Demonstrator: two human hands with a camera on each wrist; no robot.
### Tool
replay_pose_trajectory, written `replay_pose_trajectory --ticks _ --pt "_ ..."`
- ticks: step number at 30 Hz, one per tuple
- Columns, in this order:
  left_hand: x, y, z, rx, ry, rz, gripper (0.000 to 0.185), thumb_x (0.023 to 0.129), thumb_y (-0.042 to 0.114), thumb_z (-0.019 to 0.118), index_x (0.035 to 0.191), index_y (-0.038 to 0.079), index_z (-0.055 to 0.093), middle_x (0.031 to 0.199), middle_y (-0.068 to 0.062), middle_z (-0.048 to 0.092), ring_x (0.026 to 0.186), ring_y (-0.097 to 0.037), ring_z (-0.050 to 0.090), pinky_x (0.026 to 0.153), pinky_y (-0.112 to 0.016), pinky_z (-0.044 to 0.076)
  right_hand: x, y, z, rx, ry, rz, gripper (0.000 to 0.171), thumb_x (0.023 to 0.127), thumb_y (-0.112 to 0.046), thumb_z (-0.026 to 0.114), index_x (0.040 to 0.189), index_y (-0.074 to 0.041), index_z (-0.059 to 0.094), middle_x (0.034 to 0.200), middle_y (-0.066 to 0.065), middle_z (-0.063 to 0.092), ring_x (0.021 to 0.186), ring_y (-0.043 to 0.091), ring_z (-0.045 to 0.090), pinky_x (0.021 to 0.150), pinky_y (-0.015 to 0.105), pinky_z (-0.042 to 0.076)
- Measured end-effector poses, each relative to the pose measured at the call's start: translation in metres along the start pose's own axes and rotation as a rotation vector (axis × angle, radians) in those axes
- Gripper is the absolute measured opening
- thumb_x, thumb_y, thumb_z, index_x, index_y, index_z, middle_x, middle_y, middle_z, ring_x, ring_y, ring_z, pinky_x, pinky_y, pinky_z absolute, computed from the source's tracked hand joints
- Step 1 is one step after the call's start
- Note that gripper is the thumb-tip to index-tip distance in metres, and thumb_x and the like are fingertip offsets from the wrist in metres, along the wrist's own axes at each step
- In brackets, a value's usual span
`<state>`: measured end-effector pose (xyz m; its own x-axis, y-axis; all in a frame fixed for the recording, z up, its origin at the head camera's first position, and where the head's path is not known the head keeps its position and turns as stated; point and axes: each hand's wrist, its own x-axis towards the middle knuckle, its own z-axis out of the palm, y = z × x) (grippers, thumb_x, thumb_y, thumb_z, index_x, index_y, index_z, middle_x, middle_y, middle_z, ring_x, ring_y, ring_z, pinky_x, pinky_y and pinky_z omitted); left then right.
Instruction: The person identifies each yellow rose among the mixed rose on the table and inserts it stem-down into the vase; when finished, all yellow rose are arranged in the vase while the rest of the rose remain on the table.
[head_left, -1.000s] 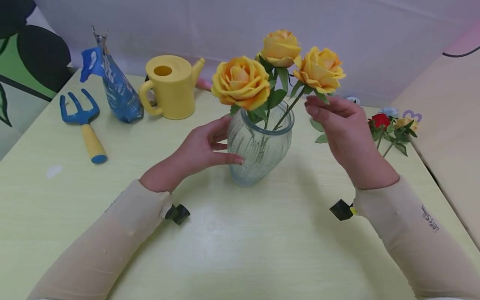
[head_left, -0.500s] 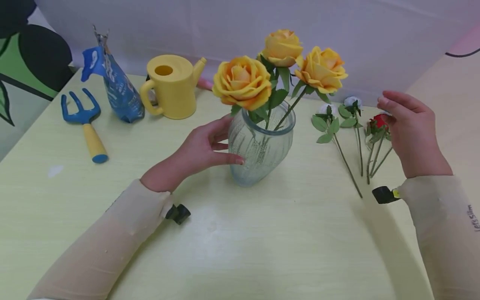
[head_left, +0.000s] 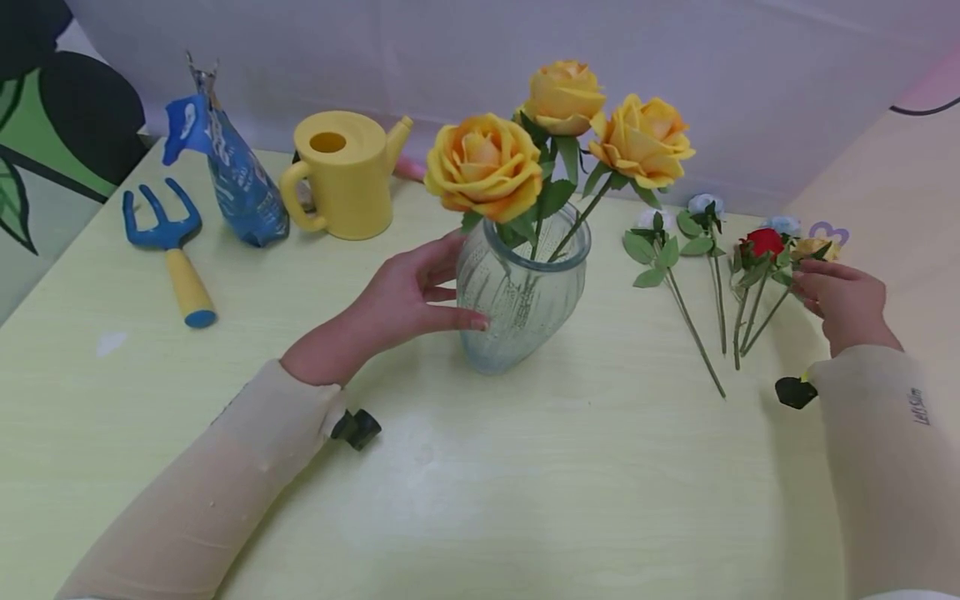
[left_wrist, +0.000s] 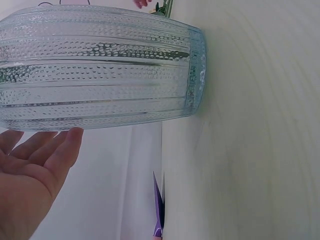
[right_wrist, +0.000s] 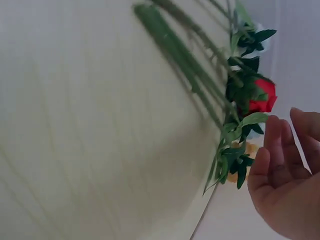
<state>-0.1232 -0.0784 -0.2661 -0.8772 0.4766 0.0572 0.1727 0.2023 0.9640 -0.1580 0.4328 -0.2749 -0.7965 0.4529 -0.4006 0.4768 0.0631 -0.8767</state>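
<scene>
The left hand (head_left: 401,298) rests with relaxed fingers against the glass vase (head_left: 517,292) mid-table, holding three yellow roses (head_left: 483,165). The right hand (head_left: 843,300), fingers loose and empty, reaches beside the red rose (head_left: 763,242) lying at the table's right edge.

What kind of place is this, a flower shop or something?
More likely a staged tabletop for flower arranging than a shop. A pale table holds a glass vase of yellow roses, a toy-like yellow watering can and a blue hand fork, with a plain sheet hung behind.

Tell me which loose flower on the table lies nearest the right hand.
The small yellow flower, rightmost of the loose stems, by the right hand; the red flower lies further left.
</scene>
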Motion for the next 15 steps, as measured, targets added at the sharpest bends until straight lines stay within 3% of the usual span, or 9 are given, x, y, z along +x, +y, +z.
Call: replay_pose_trajectory --ticks 3,6,11,15 --pt "-0.001 0.000 0.000 -0.002 0.001 0.001 0.085 0.071 0.014 0.080 0.143 0.021 0.035 0.137 0.004 0.046 0.120 -0.011 0.047 0.091 -0.029 0.047 0.010 0.008 -0.002 -0.159 0.020 0.011 0.009 0.085 -0.029 0.066 0.093 -0.028 0.063 0.073 -0.021 0.056 0.068 -0.005 0.061 0.073 0.016 0.045" --pt "-0.001 0.000 0.000 -0.004 0.000 0.004 0.085 0.072 0.013 0.080 0.143 0.021 0.035 0.137 0.004 0.046 0.120 -0.012 0.047 0.091 -0.029 0.047 0.018 0.013 -0.003 -0.324 0.029 0.023 0.013 0.089 -0.031 0.060 0.100 -0.026 0.058 0.068 -0.024 0.052 0.063 -0.007 0.058 0.070 0.017 0.045" --pt "0.000 0.001 0.000 -0.004 0.000 0.004 0.085 0.072 0.013 0.080 0.143 0.021 0.035 0.137 0.004 0.046 0.120 -0.011 0.047 0.092 -0.030 0.047 0.028 0.018 -0.002 -0.431 -0.022 0.002 0.011 0.090 -0.024 0.059 0.099 -0.019 0.059 0.065 -0.021 0.055 0.065 -0.002 0.057 0.066 0.018 0.050" --pt "0.001 0.000 0.000 -0.005 0.000 0.005 0.085 0.072 0.014 0.080 0.143 0.022 0.035 0.137 0.005 0.046 0.120 -0.011 0.047 0.091 -0.030 0.047 0.034 0.022 -0.002 -0.597 -0.059 -0.045 0.033 0.090 -0.023 0.057 0.117 -0.005 0.058 0.068 -0.018 0.055 0.067 0.004 0.053 0.064 0.022 0.049"
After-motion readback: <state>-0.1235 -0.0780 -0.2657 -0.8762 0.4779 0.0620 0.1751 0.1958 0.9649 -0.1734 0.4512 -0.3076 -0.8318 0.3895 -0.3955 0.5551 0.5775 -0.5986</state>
